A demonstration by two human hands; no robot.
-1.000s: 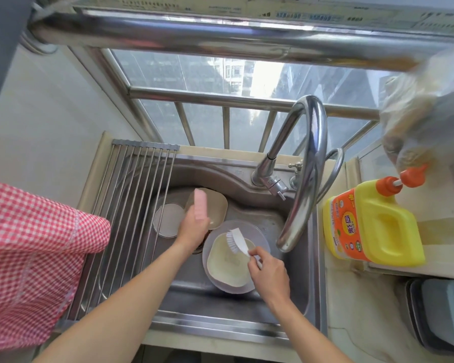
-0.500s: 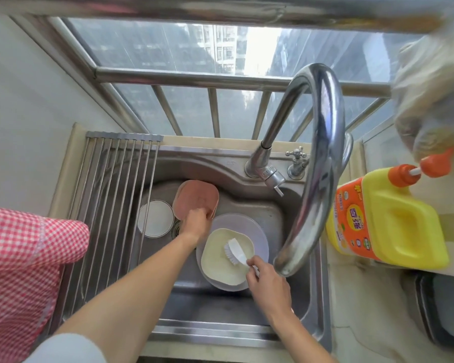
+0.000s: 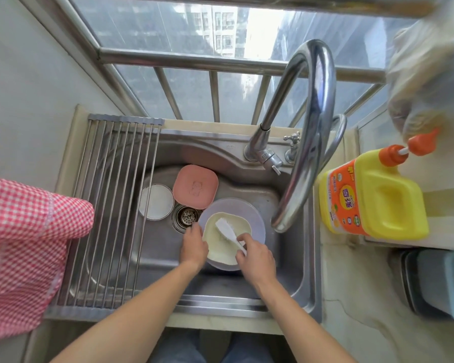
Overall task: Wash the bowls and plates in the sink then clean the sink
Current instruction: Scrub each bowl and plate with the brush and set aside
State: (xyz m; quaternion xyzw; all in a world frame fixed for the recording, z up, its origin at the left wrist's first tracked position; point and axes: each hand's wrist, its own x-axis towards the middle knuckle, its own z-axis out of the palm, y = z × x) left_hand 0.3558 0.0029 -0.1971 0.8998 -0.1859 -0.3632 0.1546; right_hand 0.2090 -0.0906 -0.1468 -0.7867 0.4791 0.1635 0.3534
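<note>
Right hand (image 3: 256, 254) grips white brush (image 3: 228, 230) — cream bowl (image 3: 222, 246).

The right hand (image 3: 256, 254) is gripping a white brush (image 3: 230, 231), bristles lying in the cream bowl (image 3: 227, 238). The left hand (image 3: 193, 246) is holding that bowl's left rim. The bowl is sitting inside a grey bowl (image 3: 254, 218) in the sink (image 3: 288, 263), beside a pink plate (image 3: 195, 186).

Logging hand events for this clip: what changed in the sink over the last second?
The left hand let go of the pink dish, which now lies upside down at the back of the sink, and came to the cream bowl, holding its left rim. The right hand kept its grip on the brush, bristles in the bowl. The white plate and grey plate stayed put.
</note>
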